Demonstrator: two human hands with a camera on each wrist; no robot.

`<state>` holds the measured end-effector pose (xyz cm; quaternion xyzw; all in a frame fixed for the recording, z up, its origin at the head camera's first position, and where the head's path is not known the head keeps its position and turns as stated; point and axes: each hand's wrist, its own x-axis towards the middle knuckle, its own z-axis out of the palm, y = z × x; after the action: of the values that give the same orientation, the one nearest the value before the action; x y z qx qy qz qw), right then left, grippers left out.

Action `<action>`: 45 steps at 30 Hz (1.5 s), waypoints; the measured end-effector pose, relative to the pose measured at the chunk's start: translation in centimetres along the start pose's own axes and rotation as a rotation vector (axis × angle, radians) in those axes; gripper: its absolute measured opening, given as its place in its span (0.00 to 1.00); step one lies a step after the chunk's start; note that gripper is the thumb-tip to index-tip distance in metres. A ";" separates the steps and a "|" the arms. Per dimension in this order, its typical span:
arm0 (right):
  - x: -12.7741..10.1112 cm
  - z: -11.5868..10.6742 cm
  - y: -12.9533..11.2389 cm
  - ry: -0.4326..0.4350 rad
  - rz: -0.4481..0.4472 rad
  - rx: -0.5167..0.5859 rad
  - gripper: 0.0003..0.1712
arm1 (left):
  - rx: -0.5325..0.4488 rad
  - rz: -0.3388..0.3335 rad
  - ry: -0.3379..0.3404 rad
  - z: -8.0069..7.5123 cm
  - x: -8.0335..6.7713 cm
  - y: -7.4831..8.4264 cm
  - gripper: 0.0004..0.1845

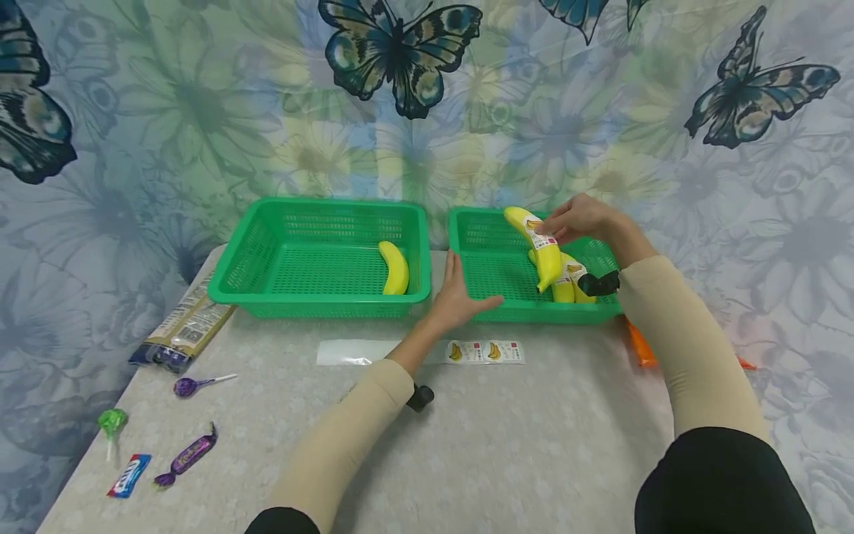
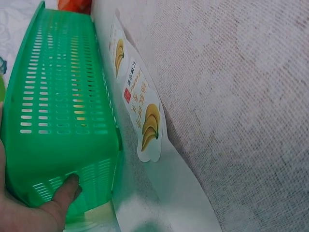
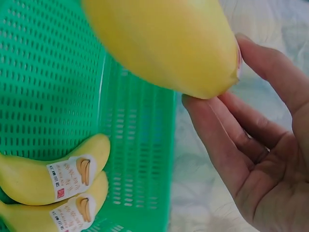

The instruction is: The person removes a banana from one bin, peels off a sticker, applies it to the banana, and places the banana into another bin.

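My right hand [image 1: 582,219] pinches a yellow banana [image 1: 550,264] with a white label around it, held above the right green basket [image 1: 490,276]. Thumb and fingertips grip one end of that banana in the right wrist view. Below it, two more labelled bananas [image 3: 29,181] lie side by side in the same basket. My left hand [image 1: 455,302] rests against this basket's left end, fingers extended; the thumb [image 2: 66,193] touches the perforated wall in the left wrist view. A strip of banana labels [image 1: 484,352] lies on the table in front, partly covered by the left forearm.
The left green basket [image 1: 310,259] holds one banana [image 1: 395,268] with no label visible. At the table's left are a gold packet [image 1: 196,326], two lollipops [image 1: 185,387] and two wrapped candies [image 1: 192,454]. Something orange [image 1: 640,345] shows behind the right arm.
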<state>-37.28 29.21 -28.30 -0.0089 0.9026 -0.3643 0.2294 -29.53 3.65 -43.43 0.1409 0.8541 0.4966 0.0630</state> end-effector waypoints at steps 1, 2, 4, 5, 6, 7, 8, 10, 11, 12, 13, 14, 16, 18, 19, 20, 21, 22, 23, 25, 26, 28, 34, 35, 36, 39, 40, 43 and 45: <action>0.4 -0.1 0.2 -0.010 -0.003 -0.008 0.35 | 0.000 0.001 0.001 0.0 0.0 -0.1 0.66; 0.9 -0.1 0.4 -0.020 -0.003 -0.023 0.35 | 0.000 0.002 0.001 -0.1 0.0 -0.1 0.66; 2.1 -0.3 1.2 -0.035 0.001 -0.045 0.36 | -0.008 0.000 -0.003 -0.2 -0.1 -0.1 0.66; 2.5 -0.3 1.5 -0.046 0.005 -0.054 0.36 | -0.008 -0.001 -0.003 -0.2 -0.1 -0.1 0.65; 3.0 -0.3 1.8 -0.052 0.006 -0.058 0.37 | -0.006 -0.002 -0.001 -0.3 -0.1 -0.1 0.65; 3.4 -0.4 2.2 -0.055 0.004 -0.062 0.37 | -0.004 -0.002 0.002 -0.3 -0.1 0.0 0.65; 3.8 -0.4 2.6 -0.056 0.005 -0.064 0.37 | -0.008 -0.001 0.005 -0.3 -0.1 0.0 0.65; 4.5 -0.3 3.3 -0.058 0.010 -0.062 0.36 | -0.009 -0.001 0.010 -0.3 -0.2 0.1 0.65; 4.7 -0.3 3.7 -0.065 0.012 -0.055 0.34 | -0.010 -0.001 0.010 -0.3 -0.2 0.2 0.65; 5.0 -0.2 4.1 -0.067 0.015 -0.053 0.33 | -0.011 -0.003 0.010 -0.3 -0.2 0.2 0.65; 5.3 -0.1 4.5 -0.076 0.020 -0.052 0.31 | -0.015 -0.005 0.006 -0.2 -0.3 0.2 0.65; 5.5 0.0 4.8 -0.088 0.021 -0.055 0.29 | -0.016 -0.008 0.002 -0.2 -0.3 0.2 0.65; 5.8 0.2 5.4 -0.101 0.019 -0.060 0.27 | -0.021 -0.009 -0.004 -0.1 -0.4 0.2 0.65; 6.2 0.5 5.9 -0.097 0.029 -0.078 0.25 | -0.025 -0.004 0.000 -0.1 -0.5 0.2 0.65; 6.3 0.6 6.0 -0.096 0.034 -0.096 0.24 | -0.028 -0.002 0.002 -0.1 -0.6 0.2 0.65; 6.5 0.8 6.1 -0.095 0.040 -0.112 0.24 | -0.029 -0.001 0.006 -0.1 -0.6 0.2 0.64; 6.6 0.9 6.1 -0.094 0.050 -0.141 0.24 | -0.031 0.000 0.008 -0.1 -0.6 0.2 0.64; 6.8 1.1 6.2 -0.088 0.065 -0.166 0.24 | -0.027 0.000 0.008 -0.1 -0.6 0.2 0.64; 6.9 1.3 6.3 -0.082 0.083 -0.193 0.24 | -0.023 -0.001 0.008 0.0 -0.6 0.2 0.64; 7.2 1.6 6.4 -0.081 0.106 -0.240 0.24 | -0.018 -0.005 0.003 0.0 -0.6 0.1 0.65; 7.3 1.8 6.4 -0.080 0.115 -0.256 0.24 | -0.014 -0.005 0.001 0.0 -0.7 0.1 0.65; 7.6 2.1 6.4 -0.068 0.138 -0.279 0.23 | -0.003 -0.003 0.001 0.0 -0.7 0.1 0.65; 8.5 3.0 5.8 -0.061 0.166 -0.329 0.24 | 0.012 -0.010 0.003 -0.2 -0.6 0.1 0.66; 8.5 3.2 5.7 -0.057 0.168 -0.335 0.24 | 0.012 -0.010 0.004 -0.2 -0.6 0.1 0.66; 8.6 3.3 5.6 -0.052 0.170 -0.340 0.25 | 0.013 -0.009 0.005 -0.2 -0.6 0.1 0.66; 8.7 3.5 5.4 -0.034 0.160 -0.381 0.23 | 0.017 -0.008 0.008 -0.3 -0.6 0.1 0.66; 8.7 3.6 5.4 -0.034 0.164 -0.385 0.22 | 0.019 -0.010 0.005 -0.2 -0.6 0.1 0.66; 8.6 3.7 5.6 -0.041 0.166 -0.414 0.18 | 0.017 -0.019 -0.004 -0.1 -0.6 0.1 0.66; 8.5 3.7 5.6 -0.047 0.163 -0.410 0.17 | 0.015 -0.018 -0.005 -0.1 -0.5 0.1 0.66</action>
<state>-42.50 29.34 -37.86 0.0093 0.9499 -0.1533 0.2722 -29.02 3.45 -43.34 0.1350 0.8589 0.4893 0.0684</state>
